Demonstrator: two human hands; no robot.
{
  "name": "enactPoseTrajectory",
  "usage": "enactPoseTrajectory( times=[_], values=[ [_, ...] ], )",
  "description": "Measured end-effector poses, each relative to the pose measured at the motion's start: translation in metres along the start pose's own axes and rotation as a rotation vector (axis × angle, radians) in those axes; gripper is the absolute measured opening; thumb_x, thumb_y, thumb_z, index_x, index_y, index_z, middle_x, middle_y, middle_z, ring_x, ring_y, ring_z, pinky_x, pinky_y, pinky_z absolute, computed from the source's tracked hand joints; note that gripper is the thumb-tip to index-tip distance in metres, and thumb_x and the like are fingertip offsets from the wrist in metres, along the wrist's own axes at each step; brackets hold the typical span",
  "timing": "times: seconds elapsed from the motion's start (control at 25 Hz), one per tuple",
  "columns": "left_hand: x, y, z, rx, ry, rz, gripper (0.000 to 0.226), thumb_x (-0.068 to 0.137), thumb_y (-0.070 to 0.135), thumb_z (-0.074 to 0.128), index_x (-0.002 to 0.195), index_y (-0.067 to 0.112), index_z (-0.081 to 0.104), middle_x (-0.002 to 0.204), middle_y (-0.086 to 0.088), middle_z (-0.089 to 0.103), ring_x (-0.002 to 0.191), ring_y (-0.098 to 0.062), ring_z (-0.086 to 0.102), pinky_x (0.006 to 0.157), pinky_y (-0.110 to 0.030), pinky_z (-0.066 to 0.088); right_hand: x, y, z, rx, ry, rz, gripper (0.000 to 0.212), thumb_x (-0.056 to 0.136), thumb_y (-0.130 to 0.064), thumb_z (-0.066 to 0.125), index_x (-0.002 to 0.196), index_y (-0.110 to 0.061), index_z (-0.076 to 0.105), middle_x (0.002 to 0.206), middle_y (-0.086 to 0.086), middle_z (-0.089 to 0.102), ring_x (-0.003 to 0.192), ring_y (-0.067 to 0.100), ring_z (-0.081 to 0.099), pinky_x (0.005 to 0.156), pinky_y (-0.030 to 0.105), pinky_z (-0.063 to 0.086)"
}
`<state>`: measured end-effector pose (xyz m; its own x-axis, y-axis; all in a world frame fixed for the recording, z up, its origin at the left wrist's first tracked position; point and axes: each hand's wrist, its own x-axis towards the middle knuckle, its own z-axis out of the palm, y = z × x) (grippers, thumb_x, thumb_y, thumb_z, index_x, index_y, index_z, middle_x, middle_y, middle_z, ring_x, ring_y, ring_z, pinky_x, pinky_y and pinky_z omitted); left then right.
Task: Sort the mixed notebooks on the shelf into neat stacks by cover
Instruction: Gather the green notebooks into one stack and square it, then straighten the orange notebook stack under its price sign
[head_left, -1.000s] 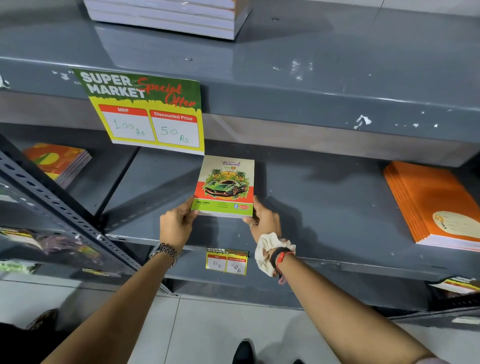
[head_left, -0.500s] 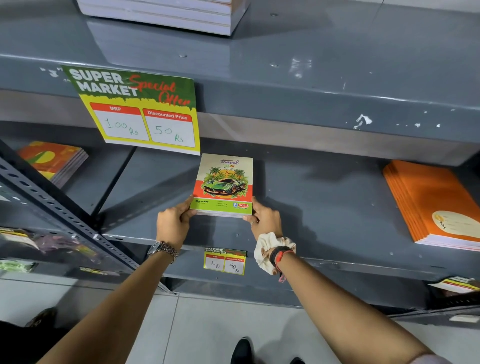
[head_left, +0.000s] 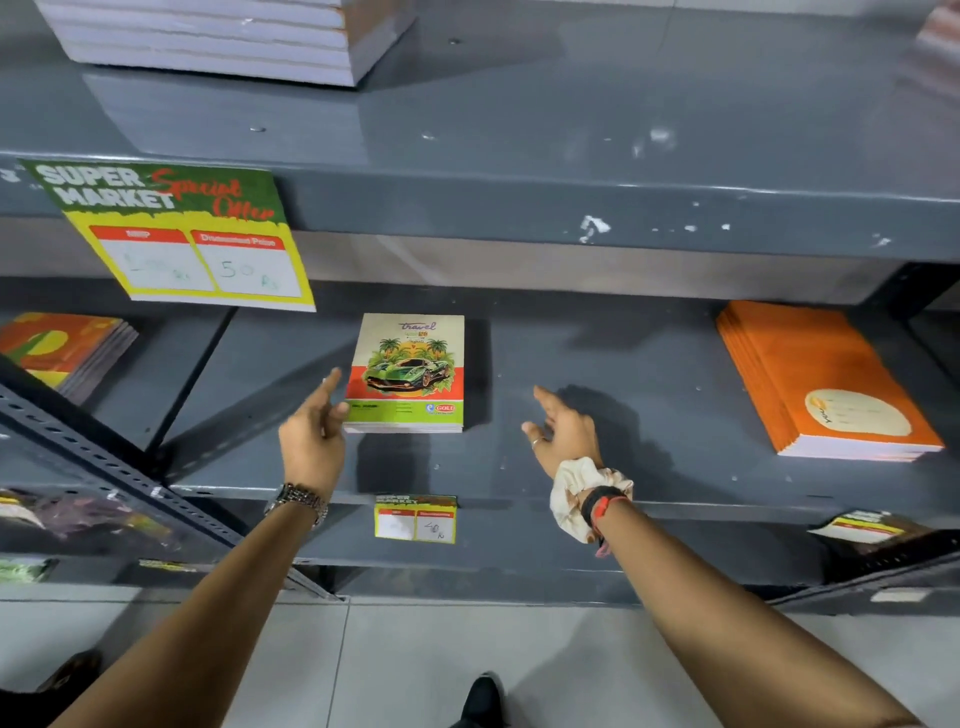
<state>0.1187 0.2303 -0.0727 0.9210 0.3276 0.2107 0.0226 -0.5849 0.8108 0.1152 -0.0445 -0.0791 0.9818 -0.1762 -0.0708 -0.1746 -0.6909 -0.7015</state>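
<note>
I see a grey metal shelf (head_left: 649, 364) from above, through the head camera. Near the middle of it lies a small stack of notebooks with a green sports car and palm trees on the cover (head_left: 408, 371), flat and squared up. The top cover reads "travel" in purple script at its upper edge, and a red "GOLD" badge sits in the lime-green band at its 5 o'clock corner. The smaller print there is too fine for me to read.

My left hand (head_left: 311, 436) is at 8 o'clock of that stack, fingers loosely spread and holding nothing; its fingertips lie right at the stack's lower left corner, and I cannot tell whether they touch. A metal-link wristwatch (head_left: 297, 503) is on that wrist. My right hand (head_left: 563, 431) hovers at 4 o'clock of the stack, clearly apart from it, fingers splayed and empty, with a ring on one finger. A cream fabric scrunchie (head_left: 576, 493) and a black-and-red band circle that wrist.

At 3 o'clock, well apart, rests a stack of plain orange notebooks with a cream oval label (head_left: 815, 379); its writing is unreadable. At 9 o'clock, beyond a slanted brace, lies a stack of orange-and-yellow patterned notebooks (head_left: 62, 348).

On the edge of the shelf above hangs a green and yellow card price sign (head_left: 171, 234) reading "SUPER MARKET Special Offer", "Discounted Price" and a handwritten "50". A smaller matching price tag (head_left: 415, 518) hangs at 6 o'clock, showing "40". At 11 o'clock, on the upper shelf, is a stack of thick white-edged books (head_left: 208, 36).
</note>
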Motion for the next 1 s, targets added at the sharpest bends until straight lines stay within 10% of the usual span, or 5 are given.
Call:
enactPoseTrajectory(
  times=[0.08, 0.24, 0.52, 0.72, 1.0],
  values=[
    [-0.008, 0.024, 0.015, 0.01, 0.007, 0.084, 0.038, 0.091, 0.011, 0.046, 0.129, 0.014, 0.049, 0.083, -0.013, 0.067, 0.071, -0.028, 0.06, 0.073, -0.037, 0.051, -0.002, 0.027, -0.033, 0.013, 0.076, 0.018, 0.048, 0.085, -0.013, 0.059, 0.132, -0.019, 0.047, 0.106, 0.019, 0.07, 0.09, 0.036, 0.067, 0.085, 0.039, 0.055],
    [-0.043, 0.084, 0.077, -0.083, -0.074, 0.169, 0.037, 0.094, 0.019, 0.041, 0.131, 0.016, 0.046, 0.103, 0.006, 0.058, 0.084, -0.014, 0.053, 0.076, -0.022, 0.041, -0.008, 0.093, -0.107, -0.001, 0.201, 0.056, 0.047, 0.082, -0.007, 0.058, 0.127, -0.019, 0.052, 0.101, 0.03, 0.068, 0.093, 0.044, 0.065, 0.085, 0.051, 0.054],
    [-0.134, 0.187, 0.223, -0.134, -0.463, 0.054, 0.044, 0.092, 0.021, 0.045, 0.134, 0.014, 0.04, 0.078, 0.017, 0.043, 0.077, -0.008, 0.049, 0.087, -0.03, 0.041, -0.033, 0.194, -0.248, -0.068, 0.36, 0.027, 0.041, 0.083, -0.005, 0.056, 0.124, -0.012, 0.055, 0.105, 0.023, 0.07, 0.087, 0.04, 0.065, 0.084, 0.042, 0.053],
    [-0.179, 0.258, 0.299, -0.175, -0.665, 0.051, 0.043, 0.093, 0.021, 0.043, 0.134, 0.008, 0.039, 0.134, -0.011, 0.052, 0.121, -0.018, 0.05, 0.105, -0.027, 0.033, -0.02, 0.261, -0.31, -0.014, 0.334, 0.11, 0.044, 0.088, -0.012, 0.053, 0.131, -0.014, 0.046, 0.124, 0.017, 0.061, 0.107, 0.038, 0.059, 0.09, 0.037, 0.048],
    [-0.2, 0.298, 0.353, -0.278, -0.661, -0.04, 0.042, 0.095, 0.03, 0.036, 0.134, 0.017, 0.041, 0.127, 0.001, 0.053, 0.118, -0.015, 0.048, 0.098, -0.024, 0.034, 0.003, 0.302, -0.33, 0.279, 0.126, 0.28, 0.049, 0.092, -0.021, 0.052, 0.138, -0.009, 0.038, 0.141, 0.013, 0.047, 0.128, 0.029, 0.046, 0.109, 0.035, 0.033]
  ],
)
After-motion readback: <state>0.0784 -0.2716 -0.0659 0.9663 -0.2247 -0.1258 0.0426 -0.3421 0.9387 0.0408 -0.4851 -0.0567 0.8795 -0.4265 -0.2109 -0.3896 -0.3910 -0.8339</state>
